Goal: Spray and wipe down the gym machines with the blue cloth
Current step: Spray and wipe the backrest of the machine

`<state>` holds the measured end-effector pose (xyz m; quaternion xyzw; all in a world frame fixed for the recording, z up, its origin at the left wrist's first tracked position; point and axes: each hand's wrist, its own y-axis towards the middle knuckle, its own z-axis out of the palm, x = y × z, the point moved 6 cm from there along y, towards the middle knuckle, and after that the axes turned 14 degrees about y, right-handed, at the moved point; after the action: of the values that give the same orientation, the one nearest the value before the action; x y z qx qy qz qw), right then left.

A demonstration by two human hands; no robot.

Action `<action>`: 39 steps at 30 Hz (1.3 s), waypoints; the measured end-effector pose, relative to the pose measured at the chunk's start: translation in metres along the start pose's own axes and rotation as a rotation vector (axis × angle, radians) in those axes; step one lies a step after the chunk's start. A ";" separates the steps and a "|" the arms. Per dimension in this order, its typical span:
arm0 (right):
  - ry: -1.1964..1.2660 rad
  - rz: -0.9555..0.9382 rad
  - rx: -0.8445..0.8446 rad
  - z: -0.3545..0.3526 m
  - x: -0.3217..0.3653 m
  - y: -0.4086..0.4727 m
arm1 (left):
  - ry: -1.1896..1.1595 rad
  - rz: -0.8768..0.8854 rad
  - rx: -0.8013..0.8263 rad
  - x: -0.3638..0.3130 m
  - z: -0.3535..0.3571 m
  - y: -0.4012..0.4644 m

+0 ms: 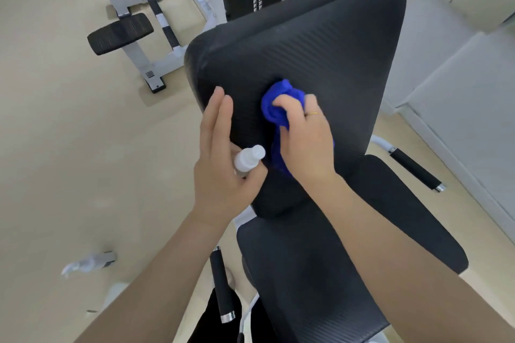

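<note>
bare upper back pad [320,36] beyond both hands, handle [415,168] jutting right, open floor [69,133] left

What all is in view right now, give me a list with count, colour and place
blue cloth: one, blue, bunched against the backrest
spray bottle: one, white, at the backrest's lower left edge
backrest pad: one, black, centre
seat pad: one, black, below the backrest
side handles: two, black with chrome ends, either side of the seat
second machine: one, white frame, black pads, upper left
floor: beige
left hand: holds the bottle, fingers extended
right hand: grips the cloth, gold ring
</note>
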<state>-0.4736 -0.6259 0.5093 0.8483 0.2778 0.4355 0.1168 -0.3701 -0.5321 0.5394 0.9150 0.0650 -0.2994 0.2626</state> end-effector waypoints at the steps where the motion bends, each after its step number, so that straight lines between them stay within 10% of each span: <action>1: 0.038 0.147 -0.105 -0.014 -0.020 0.002 | 0.020 -0.005 0.025 0.001 0.003 -0.004; 6: 0.141 0.512 -0.347 -0.051 -0.086 -0.005 | 0.130 0.077 0.177 -0.008 0.029 -0.018; 11: -0.007 -0.095 0.094 -0.006 -0.033 -0.020 | 0.221 0.215 0.312 -0.017 0.062 -0.022; 20: 0.241 0.512 -0.433 -0.073 -0.131 0.004 | 0.222 0.228 0.366 -0.017 0.077 -0.019; 27: 0.192 0.420 -0.164 -0.049 -0.096 -0.012 | 0.034 0.085 0.314 -0.024 0.093 -0.004; 35: 0.383 0.808 -0.394 -0.073 -0.169 -0.014 | -0.066 0.047 0.348 -0.034 0.116 -0.001; 39: 0.454 0.662 -0.384 -0.074 -0.143 0.000 | -0.059 0.100 0.345 -0.039 0.122 -0.002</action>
<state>-0.5992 -0.7113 0.4569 0.7374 -0.0761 0.6683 0.0624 -0.4653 -0.5925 0.4784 0.9394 -0.0406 -0.3195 0.1178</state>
